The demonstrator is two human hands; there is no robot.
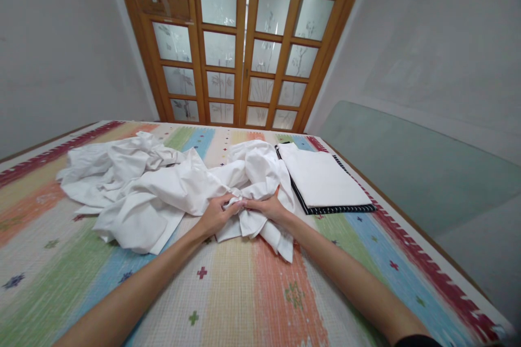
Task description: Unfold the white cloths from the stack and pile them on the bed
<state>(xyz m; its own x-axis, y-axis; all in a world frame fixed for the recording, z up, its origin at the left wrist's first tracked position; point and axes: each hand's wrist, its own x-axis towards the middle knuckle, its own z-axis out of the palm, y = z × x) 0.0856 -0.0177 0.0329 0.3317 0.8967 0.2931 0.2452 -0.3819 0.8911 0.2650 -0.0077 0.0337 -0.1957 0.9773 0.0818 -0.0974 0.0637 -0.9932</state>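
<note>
A crumpled heap of white cloth (134,184) sprawls across the middle of a bed covered by a striped, many-coloured mat (228,293). My left hand (215,216) is closed on a bunched fold of that white cloth at the heap's near edge. My right hand (266,207) pinches the same cloth right beside it, fingertips almost touching the left hand's. A loose end of the fabric hangs down between and below my hands. To the right lies a neatly folded white cloth (321,179) on a dark, stitched-edge piece.
Wooden doors with frosted glass panes (240,49) stand beyond the far end of the bed. Grey walls close in on the left and right. A pale green surface (407,168) runs along the bed's right side.
</note>
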